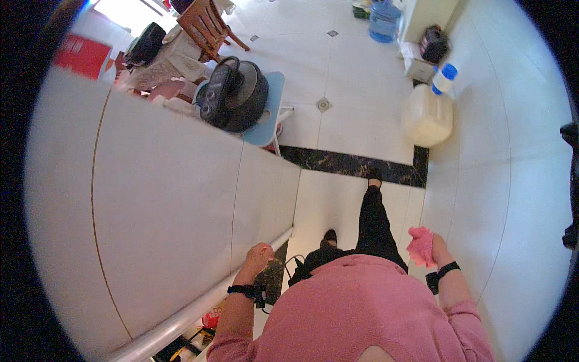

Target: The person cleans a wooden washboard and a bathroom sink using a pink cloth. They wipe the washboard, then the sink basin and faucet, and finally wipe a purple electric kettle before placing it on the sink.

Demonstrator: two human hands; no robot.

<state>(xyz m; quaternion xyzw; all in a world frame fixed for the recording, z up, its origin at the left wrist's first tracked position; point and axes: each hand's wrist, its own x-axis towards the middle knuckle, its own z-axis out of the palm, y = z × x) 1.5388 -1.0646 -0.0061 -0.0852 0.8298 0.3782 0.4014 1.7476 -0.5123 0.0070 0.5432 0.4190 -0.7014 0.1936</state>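
A crumpled pink cloth point(420, 246) hangs from my right hand point(438, 250), which is shut on it beside the white tiled wall at the right. My left hand point(259, 259) is held at the left with its fingers curled in, and no object shows in it. It is close to the tiled wall point(167, 194) and above a silvery pipe point(185, 319) along that wall's foot. Each wrist wears a black strap with a small dark device.
A black marble strip point(334, 164) crosses the tiled floor ahead. Beyond it, a black electric cooker point(239, 95) sits on a light-blue folding stool point(274, 104). A cloudy plastic jug point(427, 115), a blue water bottle point(384, 22) and a wooden chair point(208, 27) stand farther off.
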